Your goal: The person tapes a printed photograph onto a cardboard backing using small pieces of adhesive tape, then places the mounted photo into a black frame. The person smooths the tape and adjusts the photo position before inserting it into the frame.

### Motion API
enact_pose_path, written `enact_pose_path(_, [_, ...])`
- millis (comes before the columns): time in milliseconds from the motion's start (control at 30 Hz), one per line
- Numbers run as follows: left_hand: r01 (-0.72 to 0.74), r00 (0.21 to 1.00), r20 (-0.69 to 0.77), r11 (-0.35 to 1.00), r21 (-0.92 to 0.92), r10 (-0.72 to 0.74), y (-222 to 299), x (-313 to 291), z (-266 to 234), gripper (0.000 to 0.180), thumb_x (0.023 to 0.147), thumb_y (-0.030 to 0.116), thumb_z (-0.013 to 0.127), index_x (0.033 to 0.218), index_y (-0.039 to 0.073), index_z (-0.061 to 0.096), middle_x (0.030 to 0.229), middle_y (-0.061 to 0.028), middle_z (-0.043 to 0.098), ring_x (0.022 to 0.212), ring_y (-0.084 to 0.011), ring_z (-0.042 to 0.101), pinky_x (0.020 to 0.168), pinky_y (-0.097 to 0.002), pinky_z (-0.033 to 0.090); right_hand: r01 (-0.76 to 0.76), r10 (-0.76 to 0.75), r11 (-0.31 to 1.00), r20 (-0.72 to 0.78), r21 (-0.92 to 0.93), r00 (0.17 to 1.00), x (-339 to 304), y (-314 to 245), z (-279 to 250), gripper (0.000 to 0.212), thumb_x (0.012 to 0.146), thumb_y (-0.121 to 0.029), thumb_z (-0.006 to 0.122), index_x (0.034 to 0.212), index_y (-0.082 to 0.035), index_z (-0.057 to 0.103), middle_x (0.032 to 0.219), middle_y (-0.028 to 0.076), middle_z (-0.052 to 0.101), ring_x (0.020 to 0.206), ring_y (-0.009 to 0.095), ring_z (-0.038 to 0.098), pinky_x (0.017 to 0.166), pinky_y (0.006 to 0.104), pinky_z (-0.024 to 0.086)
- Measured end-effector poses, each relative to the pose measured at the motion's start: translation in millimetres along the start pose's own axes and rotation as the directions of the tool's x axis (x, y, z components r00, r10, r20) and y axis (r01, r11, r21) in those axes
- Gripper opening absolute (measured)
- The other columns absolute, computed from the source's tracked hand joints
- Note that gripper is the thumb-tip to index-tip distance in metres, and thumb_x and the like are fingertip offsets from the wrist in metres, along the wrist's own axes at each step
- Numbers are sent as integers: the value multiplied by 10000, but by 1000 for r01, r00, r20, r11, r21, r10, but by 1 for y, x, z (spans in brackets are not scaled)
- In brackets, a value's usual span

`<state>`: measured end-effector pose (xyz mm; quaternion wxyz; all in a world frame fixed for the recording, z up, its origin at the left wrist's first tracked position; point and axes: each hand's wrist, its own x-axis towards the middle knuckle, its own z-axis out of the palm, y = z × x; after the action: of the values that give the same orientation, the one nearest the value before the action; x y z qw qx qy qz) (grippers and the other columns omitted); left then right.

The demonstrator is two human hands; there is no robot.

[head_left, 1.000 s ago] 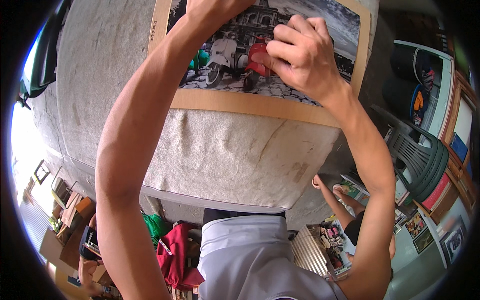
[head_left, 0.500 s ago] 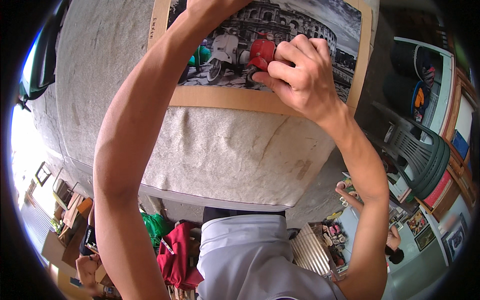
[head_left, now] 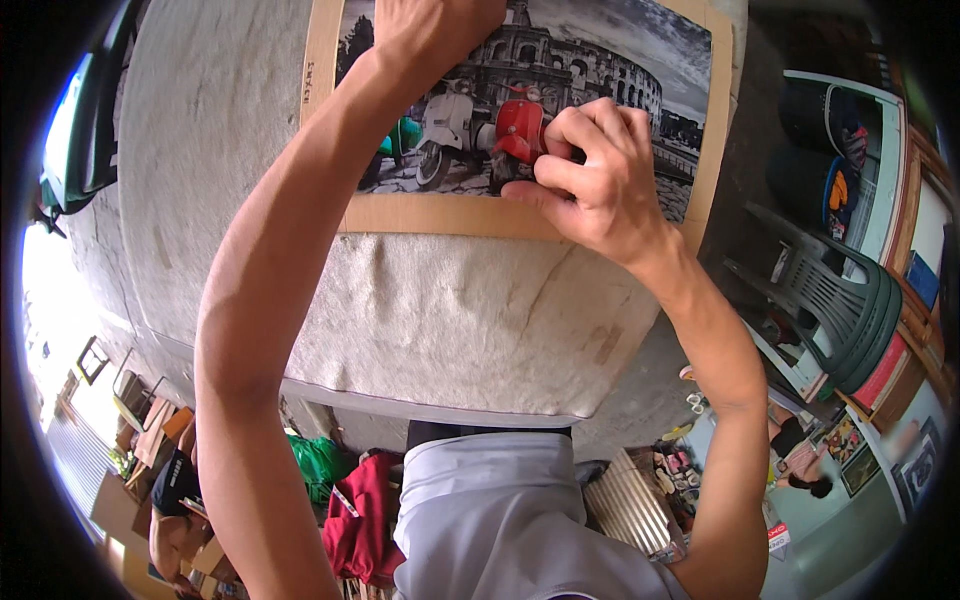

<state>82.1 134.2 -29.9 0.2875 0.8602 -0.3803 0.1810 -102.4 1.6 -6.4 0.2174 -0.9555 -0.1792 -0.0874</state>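
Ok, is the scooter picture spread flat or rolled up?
Spread flat: the scooter picture lies face up, its tan border showing along the left, right and near sides.

The print point(head_left: 570, 52) lies flat at 12 o'clock, grey with red near its 6 o'clock and green near 8, tan board point(head_left: 440, 217) bordering it at 3, 6 and 9.

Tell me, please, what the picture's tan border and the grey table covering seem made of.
Tan border: matt, perhaps cardboard or fibreboard, judging by its flat, even surface. Grey table covering: dull, probably felt-like fabric, since it looks speckled and wrinkled.
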Motion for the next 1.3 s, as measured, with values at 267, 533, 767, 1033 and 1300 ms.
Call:
enact_pose_path(267, [-230,971,70,973,10,229,9,-2,-21,180,842,249,704,995,155,708,944,-14,696,895,-216,654,917,-465,357,-16,16,1000,8,-7,1000,-2,-2,-1,268,755,-406,781,709,-154,700,944,0,559,940,227,518,836,453,342])
enact_pose_path(533, [-151,883,457,987,60,108,10,-35,-41,1278,454,831,771,1498,183,421,1561,-93,382,1496,-351,206,1244,-537,38,-31,31,999,12,6,999,-2,-3,-1,257,785,-434,748,781,-177,751,927,-14,530,956,215,504,864,464,347])
enact_pose_path(767, [-116,894,408,975,-190,186,7,-45,-32,1378,426,826,778,1552,193,300,1625,-121,218,1516,-353,113,1244,-540,25,-35,35,999,9,10,999,-2,-4,-3,254,790,-427,746,771,-174,739,941,-7,545,957,219,509,865,470,351])
enact_pose_path(1033, [-90,867,469,978,-188,169,41,-80,-63,454,754,429,775,1188,309,716,1439,51,531,1481,-345,252,1183,-681,14,38,-38,999,45,-8,998,-7,-2,-3,111,787,-249,652,780,-142,681,928,10,557,918,210,512,824,403,384])
enact_pose_path(1300, [-3,763,641,992,-125,83,40,-78,-74,544,748,610,701,1238,373,682,1509,83,470,1511,-362,165,1164,-696,-33,22,-76,937,142,347,987,2,6,-22,289,802,-398,750,735,-127,674,871,24,583,877,204,552,775,383,402])
